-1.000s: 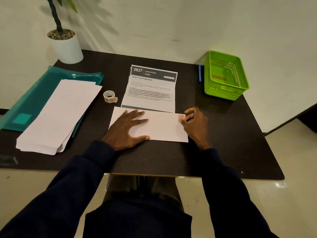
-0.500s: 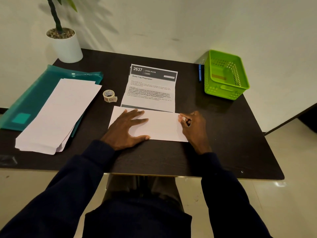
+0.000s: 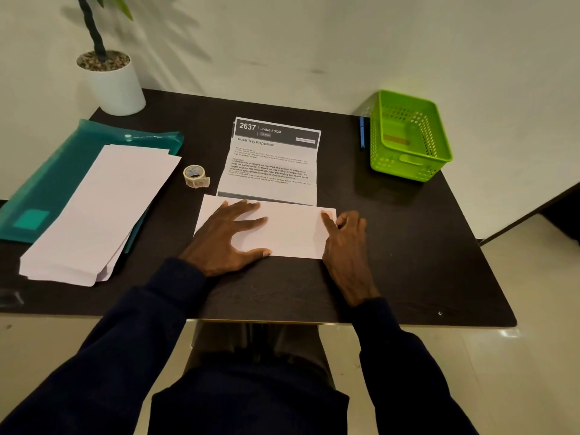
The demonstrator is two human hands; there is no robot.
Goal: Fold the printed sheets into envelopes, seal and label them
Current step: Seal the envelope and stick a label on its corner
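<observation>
A printed sheet (image 3: 273,161) headed "2637 LIVING ROOM" lies in the middle of the dark table (image 3: 392,262). Its near third is folded up over it, showing a blank white panel (image 3: 295,230). My left hand (image 3: 226,237) lies flat on the left half of that panel, fingers spread. My right hand (image 3: 342,237) rests at the panel's right edge, index finger pressing on its top right corner, the other fingers curled. A small roll of stickers or tape (image 3: 196,176) sits left of the sheet. A blue pen (image 3: 362,133) lies beside the green basket.
A stack of long white sheets (image 3: 97,211) lies at the left on a teal plastic folder (image 3: 56,183). A white plant pot (image 3: 114,83) stands at the back left corner. A green mesh basket (image 3: 408,136) stands at the back right by the wall.
My right hand's fingers slid slightly along the right end of the folded panel, and the index finger now presses the top right corner. My left hand stayed flat in place.
</observation>
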